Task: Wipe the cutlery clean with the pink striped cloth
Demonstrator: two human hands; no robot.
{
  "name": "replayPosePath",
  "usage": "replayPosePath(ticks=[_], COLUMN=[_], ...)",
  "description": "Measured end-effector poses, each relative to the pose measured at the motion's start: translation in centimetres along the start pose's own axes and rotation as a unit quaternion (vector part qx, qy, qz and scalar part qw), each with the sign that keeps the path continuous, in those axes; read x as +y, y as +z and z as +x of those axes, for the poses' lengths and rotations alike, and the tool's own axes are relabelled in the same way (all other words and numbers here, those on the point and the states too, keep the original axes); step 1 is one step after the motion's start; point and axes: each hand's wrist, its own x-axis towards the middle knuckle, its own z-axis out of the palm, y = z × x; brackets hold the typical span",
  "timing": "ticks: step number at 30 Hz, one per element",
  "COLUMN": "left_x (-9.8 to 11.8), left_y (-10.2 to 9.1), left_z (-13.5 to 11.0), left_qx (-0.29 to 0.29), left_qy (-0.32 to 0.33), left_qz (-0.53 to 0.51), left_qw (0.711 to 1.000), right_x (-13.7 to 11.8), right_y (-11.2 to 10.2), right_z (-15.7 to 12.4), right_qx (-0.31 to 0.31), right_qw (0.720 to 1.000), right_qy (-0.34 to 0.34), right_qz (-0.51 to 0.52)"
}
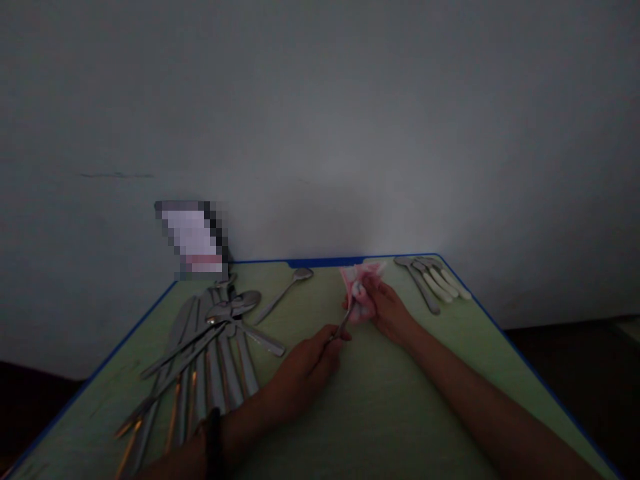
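Note:
My left hand (310,363) pinches the handle end of a metal spoon (346,319) over the middle of a pale green table (380,413). The spoon's bowl end sits wrapped in a pink cloth (361,280). My right hand (387,308) closes around that cloth and presses it on the spoon. A dark band circles my left wrist.
Several metal spoons and knives (210,353) lie spread at the left. One lone spoon (287,288) lies near the far edge. Several white-handled utensils (435,279) rest at the far right corner. A blurred-out object (193,239) leans against the grey wall behind the blue-rimmed table.

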Motion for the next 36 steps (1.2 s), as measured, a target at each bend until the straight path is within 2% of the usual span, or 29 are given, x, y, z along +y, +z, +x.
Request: replayPosePath(ticks=[4, 7, 13, 18, 27, 33, 36], left_x=[-0.2, -0.3, -0.4, -0.5, 0.3, 0.5, 0.4], left_y=[0.2, 0.1, 0.1, -0.1, 0.1, 0.1, 0.1], left_z=[0.3, 0.5, 0.5, 0.0, -0.2, -0.3, -0.2], left_qx=[0.014, 0.039, 0.025, 0.035, 0.041, -0.001, -0.003], left_qy=[-0.024, -0.025, -0.069, -0.036, -0.025, -0.025, -0.02], left_qz=[-0.119, -0.153, -0.153, -0.074, -0.106, -0.108, -0.091], left_qw=[0.992, 0.987, 0.985, 0.996, 0.993, 0.994, 0.996], right_x=[-0.3, -0.7, -1.3, -1.3, -1.5, -1.3, -1.0], right_y=[0.1, 0.0, -0.7, -0.8, -0.4, -0.5, -0.7], right_z=[0.2, 0.4, 0.3, 0.3, 0.3, 0.5, 0.4], right_qx=[-0.006, -0.009, -0.024, 0.013, 0.025, -0.021, -0.032], right_qw=[0.997, 0.988, 0.969, 0.956, 0.962, 0.98, 0.986], right_qy=[0.021, 0.012, 0.025, 0.043, 0.043, 0.063, 0.063], right_qz=[0.069, 0.151, 0.244, 0.289, 0.267, 0.188, 0.151])
